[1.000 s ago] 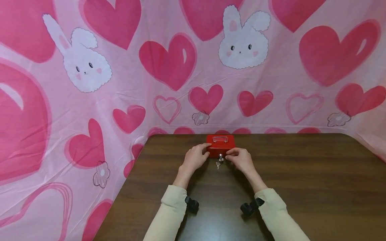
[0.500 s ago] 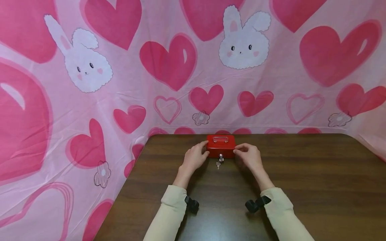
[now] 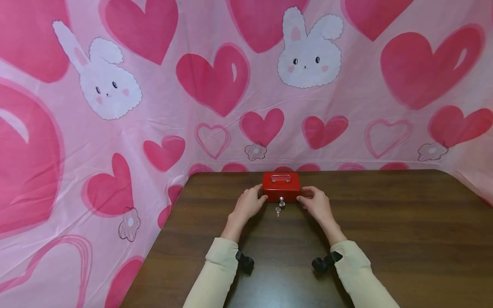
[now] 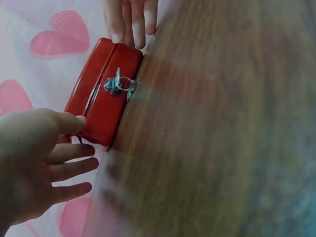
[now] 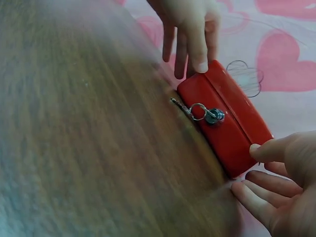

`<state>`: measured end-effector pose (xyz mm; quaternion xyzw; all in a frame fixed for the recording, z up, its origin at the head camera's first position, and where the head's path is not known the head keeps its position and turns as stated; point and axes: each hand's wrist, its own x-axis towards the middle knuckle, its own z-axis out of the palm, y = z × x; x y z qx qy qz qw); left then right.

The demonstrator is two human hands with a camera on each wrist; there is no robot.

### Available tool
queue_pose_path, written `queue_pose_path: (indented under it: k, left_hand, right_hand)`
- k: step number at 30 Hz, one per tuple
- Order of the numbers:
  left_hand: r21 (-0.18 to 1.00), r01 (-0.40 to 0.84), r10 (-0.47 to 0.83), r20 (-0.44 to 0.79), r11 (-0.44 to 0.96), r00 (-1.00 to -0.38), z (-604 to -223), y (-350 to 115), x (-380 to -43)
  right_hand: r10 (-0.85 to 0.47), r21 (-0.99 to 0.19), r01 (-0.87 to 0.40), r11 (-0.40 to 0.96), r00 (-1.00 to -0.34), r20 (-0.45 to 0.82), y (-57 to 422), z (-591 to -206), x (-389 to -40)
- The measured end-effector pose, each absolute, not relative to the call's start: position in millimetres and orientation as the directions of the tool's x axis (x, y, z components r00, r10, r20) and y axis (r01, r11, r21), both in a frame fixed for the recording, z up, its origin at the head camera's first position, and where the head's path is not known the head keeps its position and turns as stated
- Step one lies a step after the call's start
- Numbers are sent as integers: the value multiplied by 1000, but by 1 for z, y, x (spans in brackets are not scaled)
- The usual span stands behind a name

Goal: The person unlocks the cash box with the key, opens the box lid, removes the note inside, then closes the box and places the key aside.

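Note:
A small red cash box [image 3: 281, 190] stands at the table's far edge, its lid down and a metal handle [image 3: 280, 177] lying on top. In its front lock sits a key [image 4: 117, 79]; a ring joins it to a second, hanging key [image 3: 278, 211]. My left hand [image 3: 247, 204] grips the box's left end, thumb at the front corner, the lower fingers spread and off the box. At the right end my right hand [image 3: 316, 204] holds the box likewise, its thumb [image 5: 255, 149] near the lid seam. Parts of the fingers behind each end are hidden.
The brown wooden table [image 3: 385, 231] stretches toward me and to both sides. Behind it and on the left hangs a pink cloth [image 3: 215, 25] with hearts and rabbits, close to the box's back. Each wrist carries a black camera [image 3: 245, 262].
My right hand has moved from near the lock to the box's right end, and its thumb has come lower on the front corner. My left hand stays at the left end.

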<state>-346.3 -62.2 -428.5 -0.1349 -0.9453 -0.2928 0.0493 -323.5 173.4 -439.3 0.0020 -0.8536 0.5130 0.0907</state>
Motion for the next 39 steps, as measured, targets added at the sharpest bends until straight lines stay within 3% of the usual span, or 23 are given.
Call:
queue_pose_path:
  k: [17,39]
  left_hand:
    - [531,279,196,208,800,-958,-425,-61,-346]
    - [521,275,184,220,808,-958,-425,-60,-344]
  right_hand:
    - [93,-854,-138,501,-973,212,171,-442,-325]
    - [118,-849,-101,518,-975,188,168,-440,-320]
